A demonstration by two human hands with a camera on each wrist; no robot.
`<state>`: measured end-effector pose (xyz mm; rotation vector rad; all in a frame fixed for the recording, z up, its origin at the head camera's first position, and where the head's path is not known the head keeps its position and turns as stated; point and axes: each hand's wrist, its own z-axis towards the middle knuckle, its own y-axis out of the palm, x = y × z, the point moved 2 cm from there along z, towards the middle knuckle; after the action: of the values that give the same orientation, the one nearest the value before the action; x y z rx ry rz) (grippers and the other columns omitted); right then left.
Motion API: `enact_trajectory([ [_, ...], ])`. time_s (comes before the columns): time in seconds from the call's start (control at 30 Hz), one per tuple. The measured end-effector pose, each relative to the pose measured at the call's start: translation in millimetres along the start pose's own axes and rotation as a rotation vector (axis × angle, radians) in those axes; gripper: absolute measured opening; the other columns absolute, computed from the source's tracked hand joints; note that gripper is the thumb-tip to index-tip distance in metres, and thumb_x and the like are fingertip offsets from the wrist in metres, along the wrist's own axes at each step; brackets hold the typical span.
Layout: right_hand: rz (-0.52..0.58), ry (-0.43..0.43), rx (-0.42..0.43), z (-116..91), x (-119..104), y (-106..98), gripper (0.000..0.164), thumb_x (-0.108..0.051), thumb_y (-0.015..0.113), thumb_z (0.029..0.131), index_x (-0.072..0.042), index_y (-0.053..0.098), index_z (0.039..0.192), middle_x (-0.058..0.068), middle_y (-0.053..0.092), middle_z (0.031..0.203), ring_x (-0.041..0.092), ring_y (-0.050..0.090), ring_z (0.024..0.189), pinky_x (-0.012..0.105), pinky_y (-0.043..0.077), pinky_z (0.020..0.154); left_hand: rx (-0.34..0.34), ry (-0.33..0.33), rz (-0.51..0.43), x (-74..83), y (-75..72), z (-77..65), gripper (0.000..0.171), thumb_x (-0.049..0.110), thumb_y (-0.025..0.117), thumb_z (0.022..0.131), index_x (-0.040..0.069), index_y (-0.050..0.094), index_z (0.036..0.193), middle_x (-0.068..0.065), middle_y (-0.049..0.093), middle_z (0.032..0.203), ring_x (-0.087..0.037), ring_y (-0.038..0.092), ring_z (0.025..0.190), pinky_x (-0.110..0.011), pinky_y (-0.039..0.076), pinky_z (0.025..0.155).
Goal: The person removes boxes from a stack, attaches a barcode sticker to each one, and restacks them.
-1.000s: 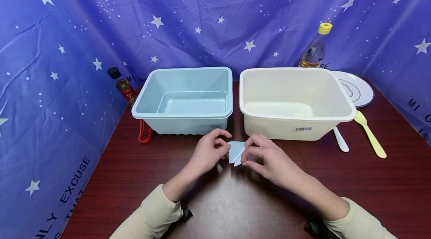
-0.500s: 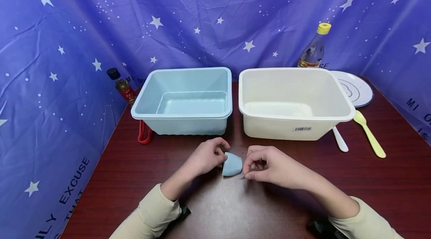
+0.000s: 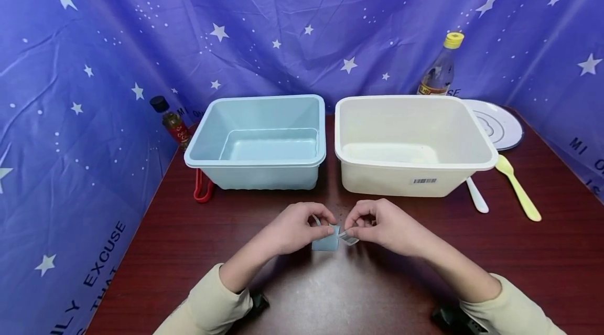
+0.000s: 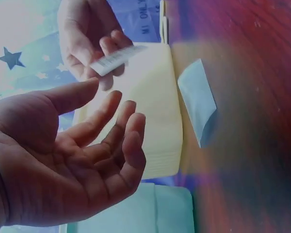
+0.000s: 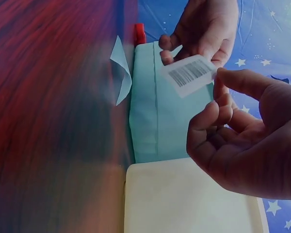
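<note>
A white barcode sticker (image 5: 188, 75) is pinched between the thumb and a finger of my right hand (image 3: 379, 225). Beside it hovers my left hand (image 3: 299, 227); the left wrist view shows its thumb and fingers apart, loosely bent, with nothing between them. Below, a small light-blue piece of paper (image 4: 198, 103) with a bent edge lies on the table. In the head view my left hand partly covers that paper (image 3: 325, 244).
Behind the hands stand a light-blue bin (image 3: 257, 175) and a cream bin (image 3: 377, 180). A red-handled item (image 3: 203, 188) and a small dark-capped bottle (image 3: 174, 125) are left. Rightward are a yellow spoon (image 3: 521, 193), a white handle (image 3: 477, 196), a plate (image 3: 502, 125) and a yellow-capped bottle (image 3: 439, 70).
Both hands were at the blue paper a second ago. The paper now lies on the table, and the barcode sticker shows apart from it in my right hand. My left hand has shifted right.
</note>
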<state>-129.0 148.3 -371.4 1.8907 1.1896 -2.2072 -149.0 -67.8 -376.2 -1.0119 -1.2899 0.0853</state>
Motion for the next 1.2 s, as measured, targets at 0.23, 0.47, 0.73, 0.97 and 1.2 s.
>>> enact_trajectory([
  [0.23,-0.014,0.015,0.035,1,1,1,0.007,-0.014,0.076,0.090,-0.019,0.072,0.088,-0.006,0.054,0.076,0.012,0.052,0.075,0.023,0.042,0.066,-0.001,0.020,-0.106,7.3,6.3,-1.1,0.005,0.020,0.076,0.092,0.015,0.076,0.093,0.014,0.066,0.084,-0.005,0.058,0.079,-0.024,0.048,0.069],
  [0.47,-0.006,0.018,0.119,2,-1,-1,0.010,-0.015,0.075,0.091,-0.017,0.074,0.101,-0.004,0.054,0.080,0.013,0.053,0.074,0.024,0.043,0.063,0.088,0.051,-0.140,7.2,5.5,-0.3,0.005,0.012,0.076,0.091,0.014,0.074,0.087,0.010,0.065,0.080,-0.005,0.058,0.071,-0.023,0.049,0.062],
  [0.73,-0.030,0.078,0.337,2,1,-8,0.005,-0.018,0.075,0.093,-0.015,0.074,0.096,-0.003,0.056,0.076,0.013,0.051,0.067,0.026,0.043,0.059,0.319,-0.009,-0.303,0.4,-6.9,2.3,0.005,0.015,0.076,0.091,0.010,0.074,0.091,0.003,0.069,0.085,-0.010,0.061,0.074,-0.026,0.052,0.064],
  [0.97,0.058,0.091,0.338,5,4,-3,0.009,-0.018,0.078,0.090,-0.010,0.076,0.095,-0.002,0.053,0.074,0.011,0.046,0.064,0.023,0.039,0.056,0.377,-0.021,-0.443,-5.1,-8.8,4.2,0.008,0.013,0.075,0.091,0.007,0.075,0.096,-0.002,0.070,0.092,-0.014,0.061,0.083,-0.026,0.051,0.070],
  [1.2,0.109,0.089,0.447,13,-2,5,0.011,-0.020,0.078,0.091,-0.009,0.076,0.095,-0.001,0.058,0.070,0.012,0.046,0.062,0.024,0.037,0.054,0.393,-0.054,-0.491,-6.3,-10.9,1.0,0.009,0.014,0.076,0.091,0.007,0.076,0.096,-0.002,0.071,0.093,-0.016,0.062,0.085,-0.028,0.051,0.072],
])
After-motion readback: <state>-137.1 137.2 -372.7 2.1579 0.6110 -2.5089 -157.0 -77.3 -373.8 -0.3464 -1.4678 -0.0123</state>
